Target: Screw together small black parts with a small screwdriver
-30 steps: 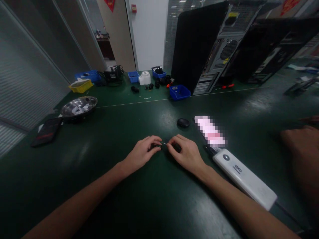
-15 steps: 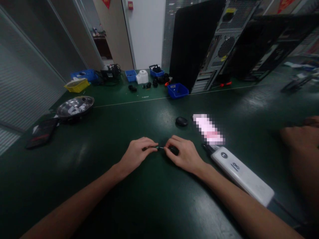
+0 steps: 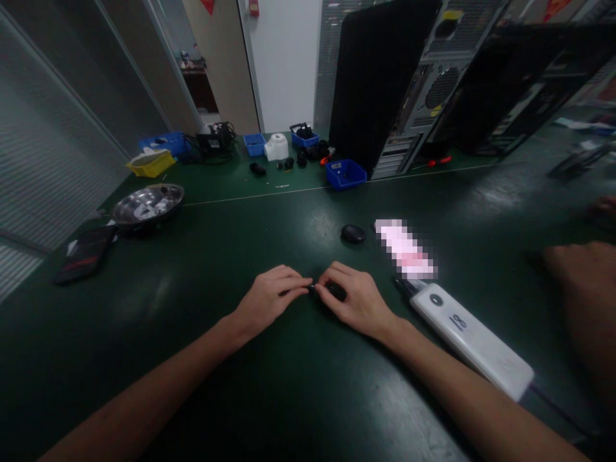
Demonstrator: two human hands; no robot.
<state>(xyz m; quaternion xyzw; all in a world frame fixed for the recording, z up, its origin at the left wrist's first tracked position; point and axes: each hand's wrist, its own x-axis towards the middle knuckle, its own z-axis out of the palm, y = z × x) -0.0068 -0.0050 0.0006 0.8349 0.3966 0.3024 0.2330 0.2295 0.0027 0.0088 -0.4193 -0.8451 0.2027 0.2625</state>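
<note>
My left hand (image 3: 270, 296) lies low over the table with thumb and fingers pinched on something small that they mostly hide. My right hand (image 3: 355, 296) is closed around a small black rounded object (image 3: 339, 292), whose kind I cannot make out. The fingertips of both hands almost meet, and a tiny bright bit (image 3: 312, 287) shows between them. Just beyond my right hand a black rounded piece shaped like a computer mouse (image 3: 353, 233) rests on the dark green table (image 3: 289, 385).
Right of my hands lie a blurred-out phone-like screen (image 3: 404, 249) and a white power bank marked 18 (image 3: 471, 340), with a cable. Another person's hand (image 3: 584, 276) is at far right. A metal bowl (image 3: 149, 204), a blue bin (image 3: 345, 174) and a computer tower (image 3: 380, 83) stand farther back.
My left hand has moved slightly right, closing the gap to my right hand. The small green bit and thin metal piece between them are now mostly covered. My right hand stays put.
</note>
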